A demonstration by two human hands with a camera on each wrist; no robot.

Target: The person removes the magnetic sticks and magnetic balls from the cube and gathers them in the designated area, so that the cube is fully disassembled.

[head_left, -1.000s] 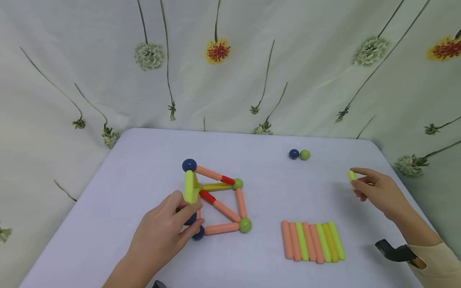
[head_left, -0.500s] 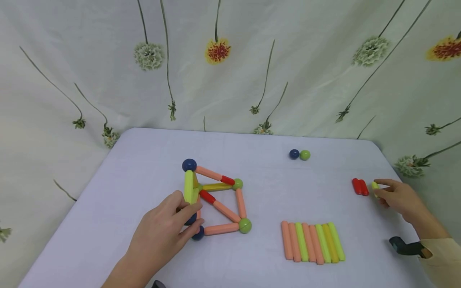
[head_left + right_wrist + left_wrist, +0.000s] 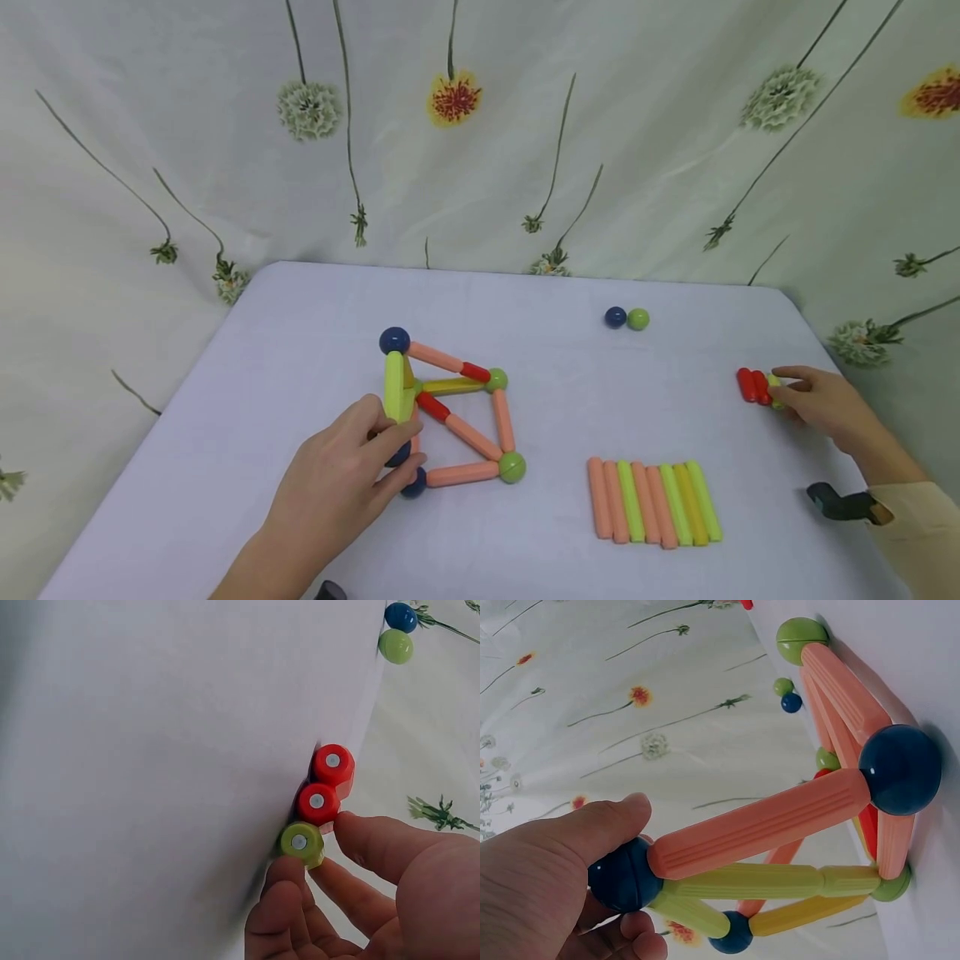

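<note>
Over at the right of the desk, the person's right hand pinches a short yellow-green stick, plastic by its look, with a grey disc in its end. The stick lies right inside that grip, between thumb and fingertips. Its long axis runs much the same way as the two short red sticks on its left; it sits tight against the nearer red one and looks to be touching it. Whether it bears fully on the desk I can't tell. The right hand is plainly the nearer one, the left being well apart.

The left hand grips a glossy navy ball at a raised corner of a frame of salmon, red, yellow and yellow-green sticks joined by navy and green balls.

No box or tray shows from where I stand; the loose pieces lie straight on the desk. Between the hands, nearer the person, is a side-by-side row of eight long salmon, yellow-green and yellow sticks. Toward the far edge, a loose navy ball sits just beside a loose light-green ball.
</note>
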